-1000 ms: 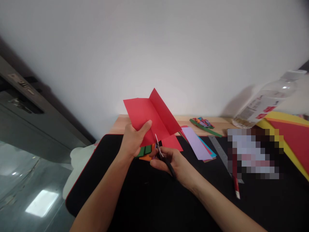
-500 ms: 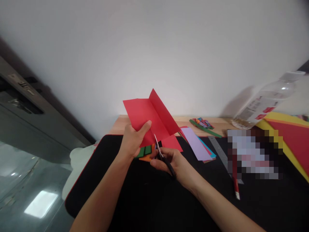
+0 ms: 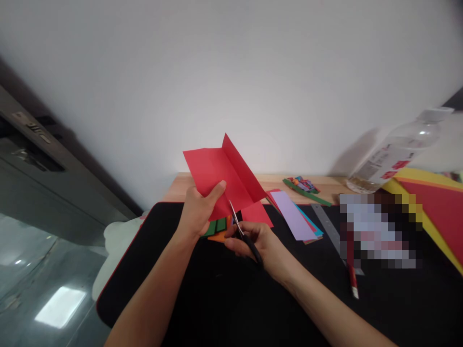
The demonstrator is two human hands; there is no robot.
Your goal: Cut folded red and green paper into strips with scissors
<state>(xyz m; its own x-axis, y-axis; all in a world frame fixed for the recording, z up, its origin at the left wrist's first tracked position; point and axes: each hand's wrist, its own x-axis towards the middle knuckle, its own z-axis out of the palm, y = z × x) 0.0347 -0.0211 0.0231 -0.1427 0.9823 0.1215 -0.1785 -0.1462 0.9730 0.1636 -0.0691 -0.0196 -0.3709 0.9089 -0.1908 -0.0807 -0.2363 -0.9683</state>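
Note:
My left hand (image 3: 198, 205) pinches a sheet of red paper (image 3: 211, 168) near its lower edge, thumb on top. A crease runs through the sheet, and its right part stands up as a flap. In my right hand (image 3: 258, 241) are scissors (image 3: 249, 243) with black handles, their blades pointing up and left at the paper's lower edge. Below the held sheet lie another red paper piece (image 3: 258, 214), green pieces (image 3: 217, 226) and an orange piece (image 3: 217, 237), partly hidden by my hands.
Right of my hands lie stacked paper strips, a lilac one (image 3: 292, 217) uppermost, a ruler (image 3: 327, 229) and a red pen (image 3: 352, 279). Colourful scraps (image 3: 303, 184) and a plastic bottle (image 3: 401, 149) are near the wall. Yellow and red sheets (image 3: 434, 207) lie far right on the black mat (image 3: 217, 299).
The red sheet's raised flap has shifted slightly left. Both hands keep their holds, and the scissors have barely moved.

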